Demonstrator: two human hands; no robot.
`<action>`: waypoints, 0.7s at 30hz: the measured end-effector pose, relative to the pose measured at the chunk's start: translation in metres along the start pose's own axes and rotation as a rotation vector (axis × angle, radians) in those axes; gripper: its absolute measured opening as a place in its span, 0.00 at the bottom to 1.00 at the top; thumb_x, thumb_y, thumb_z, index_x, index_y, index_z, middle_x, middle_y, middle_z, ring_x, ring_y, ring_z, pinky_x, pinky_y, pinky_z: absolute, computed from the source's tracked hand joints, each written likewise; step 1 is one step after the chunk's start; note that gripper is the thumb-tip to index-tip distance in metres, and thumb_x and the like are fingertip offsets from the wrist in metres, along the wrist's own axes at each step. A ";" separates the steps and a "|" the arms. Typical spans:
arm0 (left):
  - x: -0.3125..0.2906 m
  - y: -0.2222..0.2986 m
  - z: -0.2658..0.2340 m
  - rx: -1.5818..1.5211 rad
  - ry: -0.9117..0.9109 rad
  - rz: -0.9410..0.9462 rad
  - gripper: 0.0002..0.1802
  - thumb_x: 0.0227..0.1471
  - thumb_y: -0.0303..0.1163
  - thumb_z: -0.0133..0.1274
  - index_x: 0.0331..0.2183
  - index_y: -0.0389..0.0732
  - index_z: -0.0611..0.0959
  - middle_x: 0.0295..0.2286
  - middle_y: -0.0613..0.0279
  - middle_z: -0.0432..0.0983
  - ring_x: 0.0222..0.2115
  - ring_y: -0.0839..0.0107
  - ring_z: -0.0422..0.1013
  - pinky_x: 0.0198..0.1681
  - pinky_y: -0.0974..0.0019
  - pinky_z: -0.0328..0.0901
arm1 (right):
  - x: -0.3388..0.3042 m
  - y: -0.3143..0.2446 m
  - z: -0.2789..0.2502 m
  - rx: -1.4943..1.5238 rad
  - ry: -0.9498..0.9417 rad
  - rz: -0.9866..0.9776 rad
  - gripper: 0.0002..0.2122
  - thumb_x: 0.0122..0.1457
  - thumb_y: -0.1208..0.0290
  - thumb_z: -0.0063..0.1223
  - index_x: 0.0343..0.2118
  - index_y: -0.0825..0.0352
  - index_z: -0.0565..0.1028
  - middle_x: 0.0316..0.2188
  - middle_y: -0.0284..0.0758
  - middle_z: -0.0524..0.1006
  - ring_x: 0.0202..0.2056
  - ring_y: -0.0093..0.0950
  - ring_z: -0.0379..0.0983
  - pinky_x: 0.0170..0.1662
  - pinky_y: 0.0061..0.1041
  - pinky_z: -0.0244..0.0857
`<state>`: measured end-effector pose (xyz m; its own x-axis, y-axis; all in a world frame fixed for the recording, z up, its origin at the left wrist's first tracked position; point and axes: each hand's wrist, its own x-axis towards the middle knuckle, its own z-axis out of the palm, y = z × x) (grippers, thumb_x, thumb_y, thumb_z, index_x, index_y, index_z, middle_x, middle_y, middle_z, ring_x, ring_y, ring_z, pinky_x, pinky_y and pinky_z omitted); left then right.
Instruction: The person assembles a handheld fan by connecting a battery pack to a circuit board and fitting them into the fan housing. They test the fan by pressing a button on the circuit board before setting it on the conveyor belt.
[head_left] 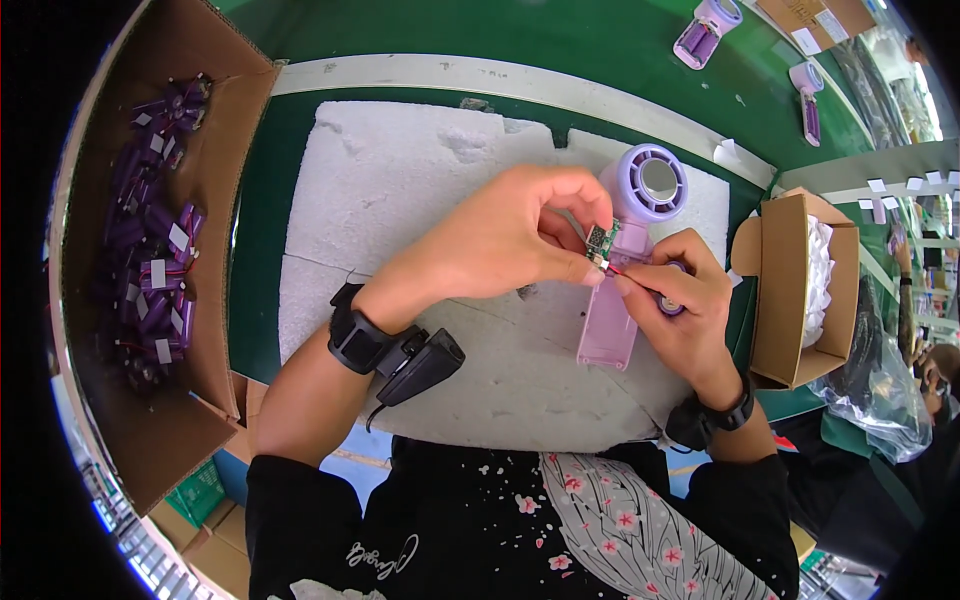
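My left hand [500, 235] pinches a small green circuit board [599, 243] between thumb and fingers, above the opened handle of a handheld fan. My right hand [690, 310] is closed, with a purple cylindrical battery [672, 303] tucked in its fingers. Its thumb and forefinger pinch a short red wire [616, 270] at the board's lower edge; whether the plug is seated there is too small to tell. The lilac fan head [651, 182] points up and right, and its pink open handle shell [607, 330] lies beneath both hands on a white foam board [400, 190].
At the left a deep cardboard box [215, 290] holds several wired purple batteries [150, 240]. On the right stands a smaller carton [778, 290] with white wrapped pieces. Two more opened fans, one nearer [703, 38], lie on the green bench [400, 30] beyond a pale rail [480, 78].
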<state>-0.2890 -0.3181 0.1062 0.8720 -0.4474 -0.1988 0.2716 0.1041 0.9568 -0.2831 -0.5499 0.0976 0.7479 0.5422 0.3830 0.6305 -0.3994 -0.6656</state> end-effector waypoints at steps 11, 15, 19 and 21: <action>0.002 -0.004 0.002 0.064 0.033 0.039 0.17 0.45 0.16 0.62 0.40 0.35 0.80 0.35 0.64 0.77 0.35 0.77 0.74 0.42 0.72 0.72 | 0.000 -0.002 0.000 -0.053 -0.006 -0.021 0.10 0.43 0.79 0.68 0.32 0.64 0.83 0.27 0.31 0.69 0.22 0.21 0.65 0.22 0.19 0.57; 0.002 -0.004 0.003 0.051 0.032 0.072 0.17 0.47 0.16 0.60 0.42 0.35 0.82 0.36 0.63 0.79 0.36 0.76 0.74 0.44 0.70 0.72 | 0.001 -0.002 0.000 -0.016 -0.040 -0.010 0.09 0.44 0.79 0.68 0.31 0.65 0.83 0.27 0.32 0.69 0.23 0.21 0.64 0.24 0.19 0.57; 0.002 -0.011 0.003 0.143 0.008 0.177 0.19 0.48 0.16 0.57 0.44 0.36 0.82 0.37 0.62 0.79 0.36 0.75 0.75 0.44 0.68 0.71 | 0.001 0.000 -0.003 0.023 -0.090 -0.035 0.11 0.45 0.80 0.67 0.34 0.66 0.82 0.28 0.33 0.70 0.25 0.22 0.65 0.26 0.20 0.58; 0.000 -0.010 0.005 0.186 0.014 0.209 0.19 0.47 0.17 0.56 0.44 0.36 0.82 0.37 0.62 0.80 0.36 0.75 0.75 0.44 0.68 0.71 | 0.001 0.001 -0.003 0.034 -0.105 -0.053 0.12 0.45 0.80 0.66 0.36 0.67 0.81 0.28 0.33 0.70 0.25 0.22 0.66 0.26 0.20 0.58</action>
<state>-0.2941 -0.3238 0.0979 0.9070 -0.4211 0.0049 0.0073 0.0273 0.9996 -0.2810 -0.5517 0.0987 0.6863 0.6373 0.3505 0.6601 -0.3436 -0.6679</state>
